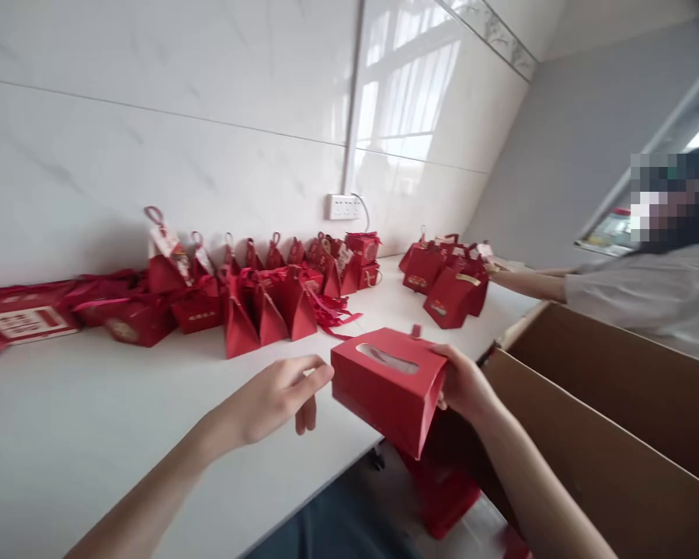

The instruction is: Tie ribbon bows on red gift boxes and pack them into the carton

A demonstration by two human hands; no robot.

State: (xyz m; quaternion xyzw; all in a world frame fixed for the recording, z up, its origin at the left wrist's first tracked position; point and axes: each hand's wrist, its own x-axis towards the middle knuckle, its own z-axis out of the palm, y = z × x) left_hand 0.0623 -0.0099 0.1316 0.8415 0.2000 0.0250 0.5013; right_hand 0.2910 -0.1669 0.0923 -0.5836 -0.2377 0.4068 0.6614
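Note:
A red gift box (378, 388) with an oval window in its upper face is held tilted above the table's front edge. My right hand (463, 384) grips it at its right end, thumb on top and fingers behind. By the box's left end is my left hand (285, 396), fingers apart and slightly curled, holding nothing; whether a fingertip touches the box I cannot tell. Beyond my hands, several red pointed boxes (271, 310) stand on the white table (151, 435).
More red boxes (133, 318) line the wall at left, and red bags (457, 291) stand at back right near a co-worker's arm (527, 286). A large open cardboard box (594, 442) is at my right. Red packaging (443, 497) lies below the table edge. A power strip (346, 207) is on the wall.

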